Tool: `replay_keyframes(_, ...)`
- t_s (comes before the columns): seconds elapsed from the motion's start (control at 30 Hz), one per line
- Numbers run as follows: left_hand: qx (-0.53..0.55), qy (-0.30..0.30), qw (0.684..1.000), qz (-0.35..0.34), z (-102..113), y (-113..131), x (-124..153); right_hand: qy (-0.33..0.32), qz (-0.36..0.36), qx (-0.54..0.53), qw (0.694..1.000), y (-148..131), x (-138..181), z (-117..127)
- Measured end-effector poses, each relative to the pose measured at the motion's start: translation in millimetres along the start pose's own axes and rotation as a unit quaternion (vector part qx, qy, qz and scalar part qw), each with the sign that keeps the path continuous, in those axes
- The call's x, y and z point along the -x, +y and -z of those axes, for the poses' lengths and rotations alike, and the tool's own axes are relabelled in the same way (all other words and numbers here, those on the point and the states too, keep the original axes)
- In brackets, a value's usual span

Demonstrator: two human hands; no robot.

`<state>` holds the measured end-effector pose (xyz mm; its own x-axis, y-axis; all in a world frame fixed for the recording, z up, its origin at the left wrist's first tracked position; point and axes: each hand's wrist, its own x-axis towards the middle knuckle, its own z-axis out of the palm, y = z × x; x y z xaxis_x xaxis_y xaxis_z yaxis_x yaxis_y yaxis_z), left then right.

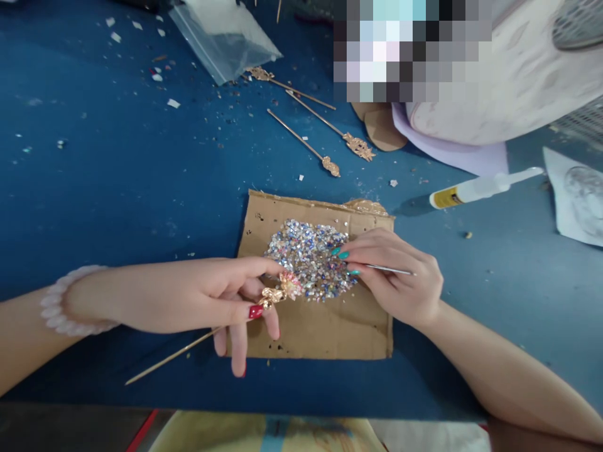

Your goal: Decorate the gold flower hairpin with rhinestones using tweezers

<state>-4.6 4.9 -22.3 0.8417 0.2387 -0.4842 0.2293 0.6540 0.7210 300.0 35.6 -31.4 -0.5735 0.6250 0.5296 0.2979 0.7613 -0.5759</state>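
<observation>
Between thumb and fingers, my left hand [211, 295] grips a gold hairpin [273, 296] whose ornate head carries pink stones. Its long thin stem slants out to the lower left beneath the hand. My right hand [400, 276] pinches a slim metal tool [391, 270] like tweezers or a pick; its tip is hidden by the fingers, so I cannot tell which. Those fingertips are at the right edge of a pile of small glittering rhinestones [311, 257], spread on a piece of cardboard [320, 333]. The hairpin's head is in front of the pile's lower left edge.
Beyond the cardboard lie several gold hairpins [330, 166] and a clear zip bag [226, 37] with white contents. A glue bottle [466, 191] with a long nozzle rests at the right, near a printed sheet [577, 198]. White scraps [173, 103] dot the blue table [117, 188].
</observation>
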Motion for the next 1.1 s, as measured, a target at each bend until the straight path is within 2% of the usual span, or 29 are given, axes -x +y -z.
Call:
replay_keyframes(0.27, -0.028, -0.007, 1.000, -0.001, -6, 12, -4, 0.005, -0.002, 0.006, 1.000, 0, 2, 0)
replay_keyframes(1.1, -0.005, 0.006, 1.000, -0.001, -4, 6, -2, 0.007, -0.013, -0.005, 1.000, 1, 4, 1)
